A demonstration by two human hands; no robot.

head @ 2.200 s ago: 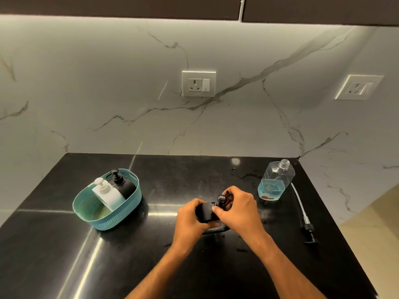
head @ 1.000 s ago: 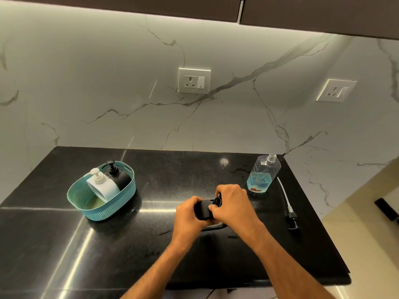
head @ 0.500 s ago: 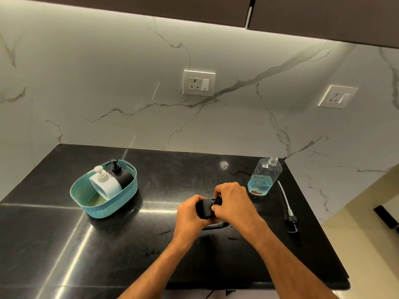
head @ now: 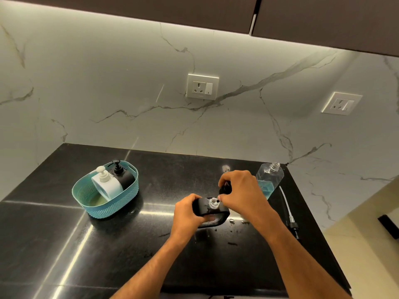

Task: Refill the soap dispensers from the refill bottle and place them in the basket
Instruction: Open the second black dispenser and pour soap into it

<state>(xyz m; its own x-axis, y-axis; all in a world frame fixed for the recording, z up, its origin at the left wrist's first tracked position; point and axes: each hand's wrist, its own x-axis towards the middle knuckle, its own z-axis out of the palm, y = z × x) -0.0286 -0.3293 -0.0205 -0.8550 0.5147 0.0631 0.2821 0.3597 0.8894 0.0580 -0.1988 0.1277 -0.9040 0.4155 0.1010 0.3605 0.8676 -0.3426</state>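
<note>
**Third dispenser: pump off, fill next**

Step in hand: opening the black dispenser point(head: 210, 212) mid-counter. Neck exposed, clear threaded mouth visible on top, so cap looks unscrewed.

Left hand point(head: 187, 214): curled round the dispenser's left end, pinning it to the counter point(head: 54, 244). Right hand point(head: 241, 190): fingers curled, pinching a dark pump head point(head: 225, 188) just above and behind the neck. Pump tube not visible, so can't tell whether fully clear of the bottle.

Refill bottle point(head: 269, 180): upright at back right, just behind the right hand, cap off, blue soap low in the body, well under half. Own pump point(head: 290, 219) with long tube lying flat on the counter to its right.

Basket point(head: 108, 197): teal, left of centre, well apart from the hands. Holds a white dispenser point(head: 105, 182) and a second black one point(head: 123, 176), both with pumps on, leaning together. Judging by that, two done, this one last.

Next move, as judged:
- Lift pump clear, park somewhere tube won't roll.
- Free right hand, grab refill bottle, tilt over the small neck. Narrow mouth, so slow pour; left hand stays on as brace.
- Wet spots on counter near the dispenser suggest drips; grip may be slippery.
- Then screw pump back on, move into basket's free front side.
</note>
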